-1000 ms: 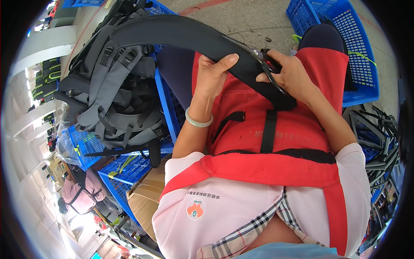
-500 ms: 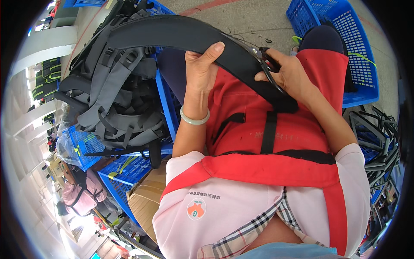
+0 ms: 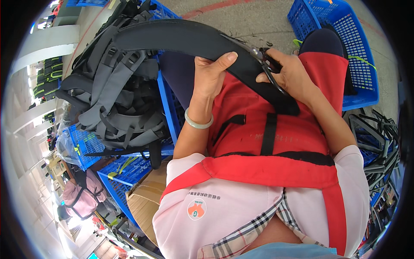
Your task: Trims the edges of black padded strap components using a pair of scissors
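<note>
A long, curved black padded strap (image 3: 172, 38) arches from the heap of straps on my left across to my lap. My left hand (image 3: 211, 75) is closed on its lower edge near the middle, thumb on top. In my right hand (image 3: 293, 75) is a pair of scissors (image 3: 262, 58), with my fingers at the dark handle loops. The metal blades point up and left along the strap's far edge; whether they are parted is hard to make out. The strap's near end rests over my red apron (image 3: 241, 138), below the scissors.
Grey and black backpack straps (image 3: 116, 95) are piled over a blue crate (image 3: 168, 105) on my left. A blue basket (image 3: 366, 73) stands at the far right, above a tangle of dark frames (image 3: 375, 146). An opened cardboard box (image 3: 146, 194) sits at the lower left.
My left hand has shifted slightly right and down, and the strap has moved a little the same way. The scissors stay in my right hand at the strap's edge.
</note>
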`<state>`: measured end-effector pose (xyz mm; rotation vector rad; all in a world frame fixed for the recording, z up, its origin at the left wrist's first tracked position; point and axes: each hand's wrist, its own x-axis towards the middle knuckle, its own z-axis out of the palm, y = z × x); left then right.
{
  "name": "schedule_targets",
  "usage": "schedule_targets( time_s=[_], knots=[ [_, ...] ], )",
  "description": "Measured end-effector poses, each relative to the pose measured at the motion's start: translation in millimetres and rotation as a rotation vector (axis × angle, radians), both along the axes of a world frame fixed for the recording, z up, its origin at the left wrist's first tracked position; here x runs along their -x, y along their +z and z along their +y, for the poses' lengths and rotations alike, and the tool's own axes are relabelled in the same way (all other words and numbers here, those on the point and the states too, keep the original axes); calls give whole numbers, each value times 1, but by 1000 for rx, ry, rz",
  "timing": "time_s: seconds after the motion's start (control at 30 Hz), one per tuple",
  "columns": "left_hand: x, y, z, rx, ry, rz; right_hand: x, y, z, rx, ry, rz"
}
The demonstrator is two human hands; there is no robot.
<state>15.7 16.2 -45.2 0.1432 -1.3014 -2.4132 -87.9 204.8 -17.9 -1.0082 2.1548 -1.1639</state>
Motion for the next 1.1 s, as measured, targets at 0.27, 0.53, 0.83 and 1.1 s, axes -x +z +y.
schedule_targets(
  time_s=[0.27, 0.53, 0.83, 1.1],
  knots=[
    [10, 22, -16, -16, 80, 52, 0, 0, -2, 10, -28, 32],
    [9, 21, -17, -7, 103, 74, 1, 7, -7, 72, 10, 81],
    [5, 31, -4, -17, 85, 42, 1, 16, -6, 25, 29, -2],
    [7, 31, -4, -25, 79, 52, 7, 14, -3, 36, 45, -139]
  ],
)
